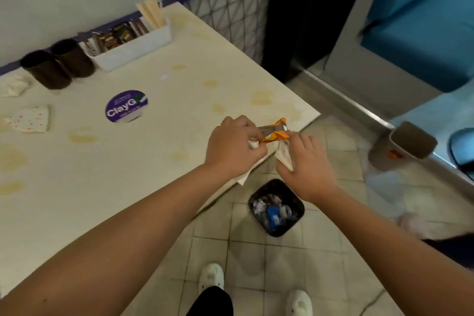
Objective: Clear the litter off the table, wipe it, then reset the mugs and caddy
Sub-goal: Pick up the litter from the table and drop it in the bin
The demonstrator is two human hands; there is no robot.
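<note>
My left hand (234,146) grips an orange snack wrapper (275,132) together with white crumpled paper at the table's near right corner. Beside it, my right hand (306,164) holds a white napkin (285,155) just past the table edge. Directly below both hands, a black bin (297,202) with litter in it stands on the floor. Two dark brown mugs (57,64) and a white caddy (136,47) with sachets and wooden stirrers line the wall. A dotted napkin (29,119) and a crumpled white tissue (14,86) lie at the table's left.
The cream table (115,161) carries yellowish stains and a round purple sticker (126,106). A grey container (404,145) sits on the tiled floor to the right, near a blue seat (420,33). My white shoes (211,277) are at the bottom.
</note>
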